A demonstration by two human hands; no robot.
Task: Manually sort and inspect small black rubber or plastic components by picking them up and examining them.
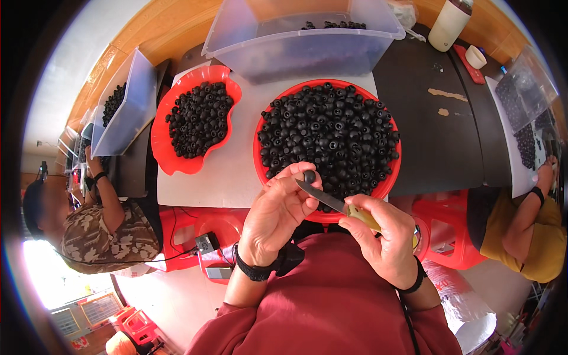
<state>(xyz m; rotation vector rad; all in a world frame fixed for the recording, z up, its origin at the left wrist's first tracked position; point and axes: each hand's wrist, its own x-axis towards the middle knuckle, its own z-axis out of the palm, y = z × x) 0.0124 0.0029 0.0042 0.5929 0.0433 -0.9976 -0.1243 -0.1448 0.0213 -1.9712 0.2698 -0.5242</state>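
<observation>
My left hand pinches a small round black plastic part between thumb and fingers. A knife with a yellowish-green handle is gripped in my right hand, its blade pointing left with the tip close beside that part. Both hands are over the near edge of a round red basin, heaped with more black parts that look hollow, with round openings. To its left, a red scalloped tray holds a smaller pile of similar black parts.
A large clear bin with black parts stands behind the basin, another bin at left. Co-workers sit at left and right. A white bottle, cup and red object are at back right. Red stools flank me.
</observation>
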